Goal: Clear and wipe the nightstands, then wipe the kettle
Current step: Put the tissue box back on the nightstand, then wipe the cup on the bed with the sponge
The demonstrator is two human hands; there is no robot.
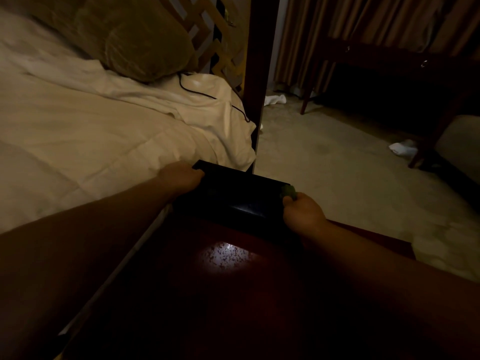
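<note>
A dark red wooden nightstand [223, 276] fills the lower middle of the dim view, with a bright glare spot on its top. At its far end sits a flat black tray-like object [241, 188]. My left hand [181, 175] grips the black object's left end, fingers curled over the edge. My right hand [302, 209] grips its right end and also holds a small green cloth [287, 191] bunched against the corner. The kettle is not in view.
A bed [78, 131] with white sheets and a brown pillow [140, 37] lies to the left, a black cable [197, 92] across it. A dark bedpost [257, 74] stands behind the nightstand. White cloths [404, 149] lie on the carpet near a dark table [384, 74] and curtains.
</note>
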